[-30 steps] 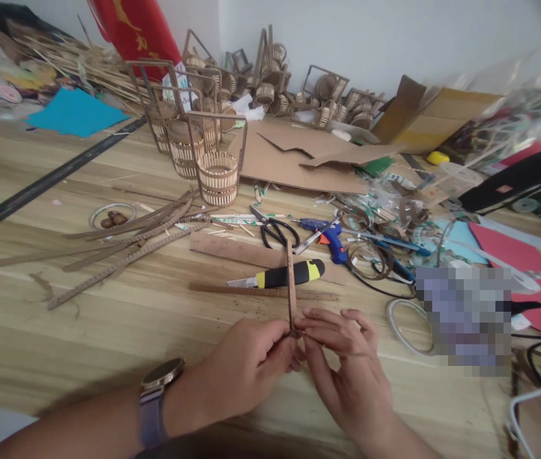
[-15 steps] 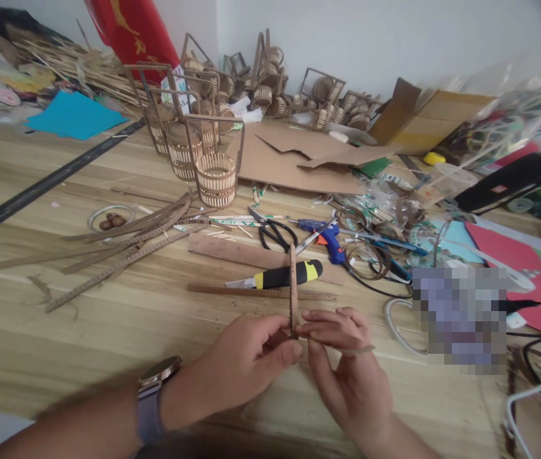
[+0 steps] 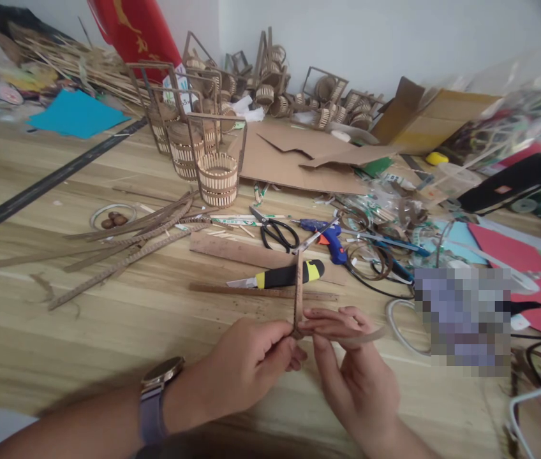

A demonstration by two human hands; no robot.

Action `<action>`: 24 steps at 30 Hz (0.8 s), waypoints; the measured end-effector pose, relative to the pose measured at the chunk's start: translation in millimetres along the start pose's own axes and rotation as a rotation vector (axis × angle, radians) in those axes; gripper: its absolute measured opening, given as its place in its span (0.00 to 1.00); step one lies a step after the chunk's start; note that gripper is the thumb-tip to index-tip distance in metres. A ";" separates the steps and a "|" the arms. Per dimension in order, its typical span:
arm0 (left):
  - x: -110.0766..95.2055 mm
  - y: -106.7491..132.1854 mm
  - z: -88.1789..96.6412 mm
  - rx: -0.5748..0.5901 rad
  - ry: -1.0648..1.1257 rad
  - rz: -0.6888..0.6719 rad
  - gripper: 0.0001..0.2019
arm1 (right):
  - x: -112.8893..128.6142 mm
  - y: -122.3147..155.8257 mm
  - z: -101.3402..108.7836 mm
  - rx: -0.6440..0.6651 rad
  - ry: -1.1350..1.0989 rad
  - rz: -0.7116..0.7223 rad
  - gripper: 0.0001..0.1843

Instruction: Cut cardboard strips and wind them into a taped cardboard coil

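brown strip [image 3: 298, 290] in both hands [image 3: 251, 363] [image 3: 361, 376]

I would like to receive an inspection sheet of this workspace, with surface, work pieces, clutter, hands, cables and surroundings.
Surface: wooden tabletop, pale with visible grain.
Work pieces: brown strip between both hands; whether one piece or two, unclear.
Clutter: loose strips, scissors, utility knife with blade exposed.
Hands: left hand pinches the brown strip; right hand holds it from the right.
Cables: black cord runs from the blue glue gun.
Surroundings: slatted baskets, cardboard sheet, pale wall behind.
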State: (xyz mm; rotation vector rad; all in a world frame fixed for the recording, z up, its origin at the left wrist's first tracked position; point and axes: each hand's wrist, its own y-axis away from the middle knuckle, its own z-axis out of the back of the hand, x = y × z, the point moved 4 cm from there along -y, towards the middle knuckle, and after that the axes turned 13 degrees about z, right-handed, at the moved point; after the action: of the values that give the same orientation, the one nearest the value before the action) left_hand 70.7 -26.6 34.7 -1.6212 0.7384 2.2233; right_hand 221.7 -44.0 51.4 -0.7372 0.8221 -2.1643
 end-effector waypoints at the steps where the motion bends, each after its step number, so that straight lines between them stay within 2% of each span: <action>1: -0.3 -0.3 0.2 0.007 0.002 0.005 0.14 | -0.9 0.7 0.0 -0.011 -0.018 -0.020 0.09; 6: 1.5 -4.7 1.8 0.003 0.020 0.042 0.13 | 3.9 -1.7 -0.5 -0.024 -0.010 0.049 0.09; 11: 6.3 -5.3 1.6 -0.043 -0.015 0.053 0.16 | 6.6 -6.2 -2.0 0.040 0.095 0.104 0.05; 14: 5.2 -3.4 1.5 -0.056 -0.016 0.046 0.14 | 6.2 -6.2 -2.0 0.059 0.112 0.118 0.08; 20: -0.7 0.0 0.3 0.005 0.011 0.015 0.14 | 2.2 -0.4 1.2 -0.006 0.039 0.038 0.09; 24: 1.8 -0.2 0.3 0.018 0.009 0.059 0.13 | 1.0 1.8 0.4 -0.010 -0.012 0.012 0.07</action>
State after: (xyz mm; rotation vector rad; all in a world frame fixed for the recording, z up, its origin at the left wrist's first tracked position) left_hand 70.0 -26.4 33.0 -1.6216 0.8159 2.2448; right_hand 222.1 -45.9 50.6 -0.7481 0.8301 -2.1438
